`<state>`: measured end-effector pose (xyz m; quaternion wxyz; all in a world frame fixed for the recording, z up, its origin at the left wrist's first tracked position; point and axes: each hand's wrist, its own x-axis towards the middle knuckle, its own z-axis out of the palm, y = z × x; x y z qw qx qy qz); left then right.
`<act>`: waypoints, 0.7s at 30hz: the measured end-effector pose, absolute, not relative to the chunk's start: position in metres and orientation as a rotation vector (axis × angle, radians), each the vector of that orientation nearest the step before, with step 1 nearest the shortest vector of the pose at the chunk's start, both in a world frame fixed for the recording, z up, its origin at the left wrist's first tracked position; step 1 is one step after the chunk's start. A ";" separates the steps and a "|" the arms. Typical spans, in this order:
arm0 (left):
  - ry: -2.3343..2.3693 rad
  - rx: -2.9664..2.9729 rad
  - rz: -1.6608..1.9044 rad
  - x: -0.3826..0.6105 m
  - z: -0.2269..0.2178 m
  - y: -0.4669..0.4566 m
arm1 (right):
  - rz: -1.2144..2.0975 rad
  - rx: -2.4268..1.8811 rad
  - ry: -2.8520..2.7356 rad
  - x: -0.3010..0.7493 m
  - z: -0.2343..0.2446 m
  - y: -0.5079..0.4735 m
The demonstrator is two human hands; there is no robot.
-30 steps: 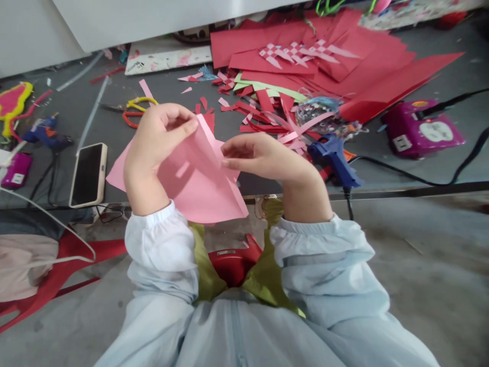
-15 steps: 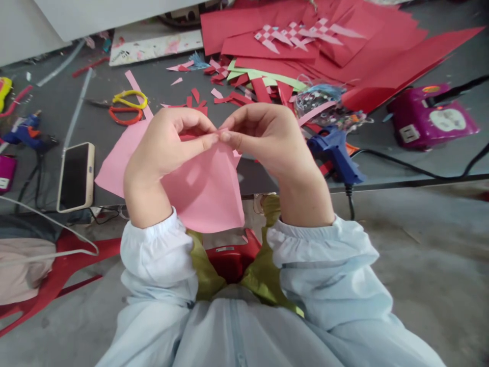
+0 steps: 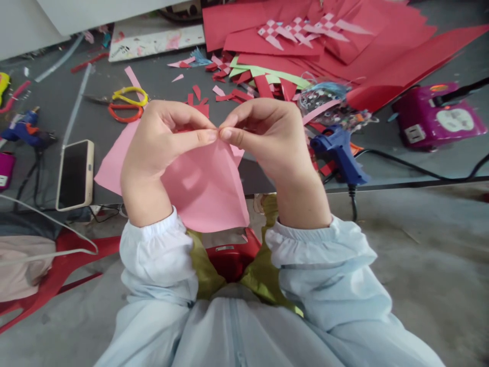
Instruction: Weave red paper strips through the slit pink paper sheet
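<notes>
A pink paper sheet (image 3: pixel 208 188) is held up over the near edge of the dark table (image 3: pixel 95 127). My left hand (image 3: pixel 160 148) pinches its upper edge between thumb and fingers. My right hand (image 3: pixel 267 137) pinches the same edge right beside it, so the two thumb tips touch. The sheet hangs down between my wrists to a point above my lap. Its left corner rests on the table.
A phone (image 3: pixel 74 174) lies at the left by the table edge. Yellow and red scissors (image 3: pixel 124 102) are behind my left hand. A blue glue gun (image 3: pixel 338 153) with a cord, a purple power box (image 3: pixel 439 117), and red paper sheets (image 3: pixel 382 56) with scraps fill the right side.
My right hand rose and came left to meet my left hand at the paper's upper edge. Both hands now pinch it together.
</notes>
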<state>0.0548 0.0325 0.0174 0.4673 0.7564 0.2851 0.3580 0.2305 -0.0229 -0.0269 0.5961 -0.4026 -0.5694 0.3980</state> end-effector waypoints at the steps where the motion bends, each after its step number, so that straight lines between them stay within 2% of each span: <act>1: 0.696 1.853 0.882 0.055 0.018 0.031 | 0.919 -0.938 -1.324 0.230 -0.027 -0.023; 9: 0.739 1.945 0.904 0.053 0.018 0.030 | 1.007 -0.962 -1.358 0.236 -0.028 -0.024; 21: 0.767 1.969 0.922 0.052 0.013 0.036 | 0.940 -0.979 -1.350 0.233 -0.027 -0.024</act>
